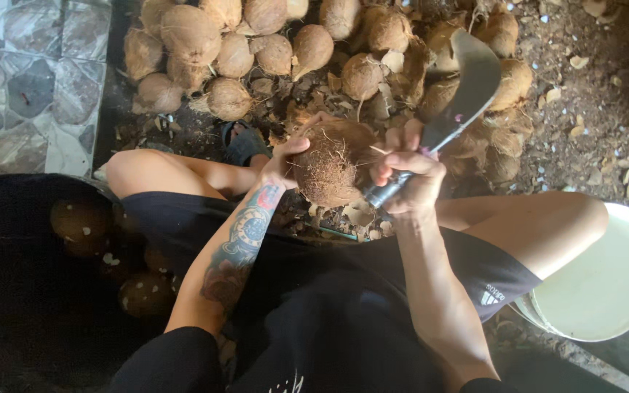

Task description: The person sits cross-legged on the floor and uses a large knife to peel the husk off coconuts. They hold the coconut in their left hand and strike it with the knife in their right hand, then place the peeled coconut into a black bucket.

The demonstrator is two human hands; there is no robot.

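Observation:
I sit with knees apart. My left hand (285,161) holds a brown, fibrous husked coconut (333,166) from its left side, fingers curled over the top. My right hand (410,178) is shut on the metal handle of a broad curved machete (467,84). The blade points up and to the right, away from the coconut, and the handle end lies against the coconut's right side.
A heap of husked coconuts (256,51) lies on the dirt ahead, with husk scraps around my sandalled foot (243,143). A dark tub with coconuts in water (81,218) sits at left, a white bucket (598,280) at right. Patterned tiles (30,80) lie far left.

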